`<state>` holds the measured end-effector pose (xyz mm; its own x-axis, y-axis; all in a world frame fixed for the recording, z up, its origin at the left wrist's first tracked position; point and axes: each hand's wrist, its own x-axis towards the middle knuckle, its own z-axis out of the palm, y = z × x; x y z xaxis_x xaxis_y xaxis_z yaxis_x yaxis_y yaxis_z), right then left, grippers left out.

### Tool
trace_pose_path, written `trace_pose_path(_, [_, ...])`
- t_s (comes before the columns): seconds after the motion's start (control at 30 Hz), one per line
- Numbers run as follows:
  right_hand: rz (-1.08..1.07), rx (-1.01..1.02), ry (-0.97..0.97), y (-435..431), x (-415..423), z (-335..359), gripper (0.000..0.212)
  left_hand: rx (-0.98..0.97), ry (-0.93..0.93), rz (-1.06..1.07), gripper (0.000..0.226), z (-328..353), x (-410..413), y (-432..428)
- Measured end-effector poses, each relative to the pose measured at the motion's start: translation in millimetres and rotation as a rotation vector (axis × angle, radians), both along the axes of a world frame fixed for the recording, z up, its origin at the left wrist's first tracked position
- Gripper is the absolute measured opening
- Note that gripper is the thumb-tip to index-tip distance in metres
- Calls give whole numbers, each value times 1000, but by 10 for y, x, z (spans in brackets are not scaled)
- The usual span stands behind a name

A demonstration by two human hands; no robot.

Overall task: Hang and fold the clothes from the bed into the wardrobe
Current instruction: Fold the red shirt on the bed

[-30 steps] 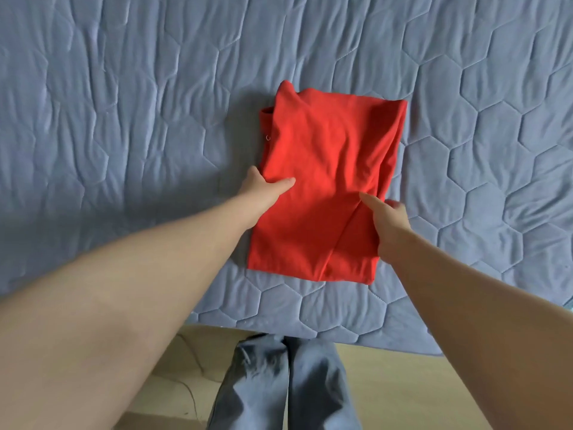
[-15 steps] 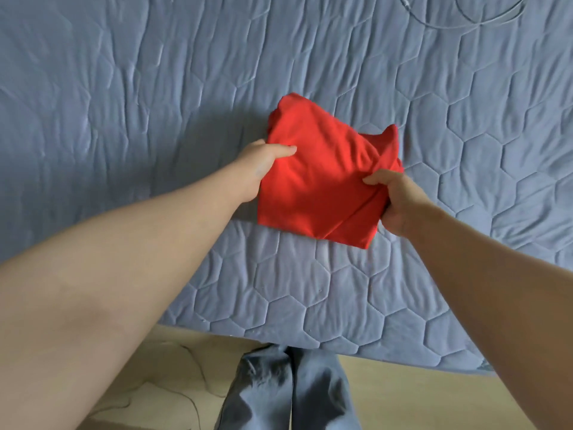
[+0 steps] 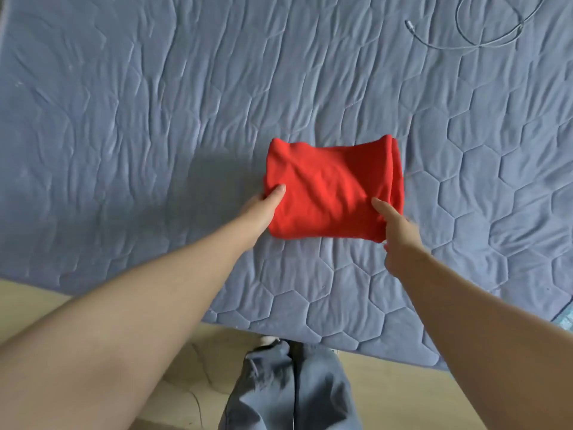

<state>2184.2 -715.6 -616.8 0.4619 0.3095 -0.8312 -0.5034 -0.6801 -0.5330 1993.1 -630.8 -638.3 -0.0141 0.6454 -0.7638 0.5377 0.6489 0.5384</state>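
Note:
A red garment [image 3: 333, 189], folded into a compact rectangle, lies on the blue-grey quilted bed [image 3: 155, 119] near its front edge. My left hand [image 3: 263, 207] grips the garment's left edge, thumb on top and fingers tucked under the cloth. At the lower right corner my right hand [image 3: 395, 226] holds the fabric the same way, thumb on top, fingers hidden beneath. The wardrobe is out of sight.
A thin grey cable [image 3: 483, 29] lies looped on the bed at the far right. The bed's front edge runs across the lower part of the view, with a pale wooden floor [image 3: 387, 395] below it and my grey trouser legs [image 3: 291, 389] standing there.
The long red garment has been folded in half, its near end brought up and over, and now lies as a shorter rectangle. Both hands stayed on its side edges.

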Motion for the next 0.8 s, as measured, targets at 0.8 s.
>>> trace_pose_path(0.8, [66, 158, -14, -424, -19, -317, 31, 312, -48, 82, 20, -303, 44, -454])
